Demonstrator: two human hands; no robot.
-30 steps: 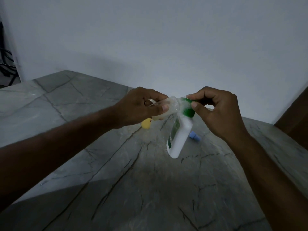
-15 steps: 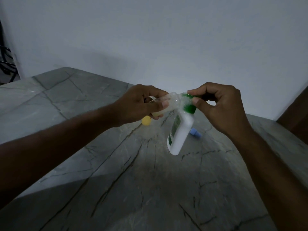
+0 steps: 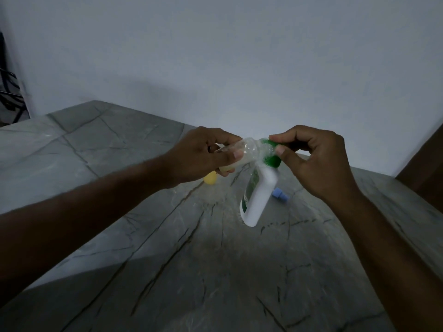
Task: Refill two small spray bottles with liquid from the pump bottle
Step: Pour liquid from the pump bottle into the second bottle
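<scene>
Left hand (image 3: 203, 155): held above the table, fingers and thumb curled round a small clear bottle (image 3: 236, 153); thumb lies along its near side.
Clear bottle: lying roughly sideways in the air, mouth end pointing right, against the green pump (image 3: 272, 154). Pale liquid shows in its lower half.
Right hand (image 3: 318, 164): fingers curled, thumb and forefinger pinching the green pump from the right.
Pump bottle (image 3: 259, 197): white body with a green label, hanging tilted below the pump, its base toward the near left; clear of the table.
Yellow item (image 3: 210, 179): on the table, partly hidden under the left hand; cannot tell what it is.
Blue item (image 3: 280, 195): small, on the table just right of the pump bottle, beyond it.
Table (image 3: 167, 271): grey stone with dark veins, dimly lit.
Wall (image 3: 239, 56): plain and pale, at the table's far edge.
</scene>
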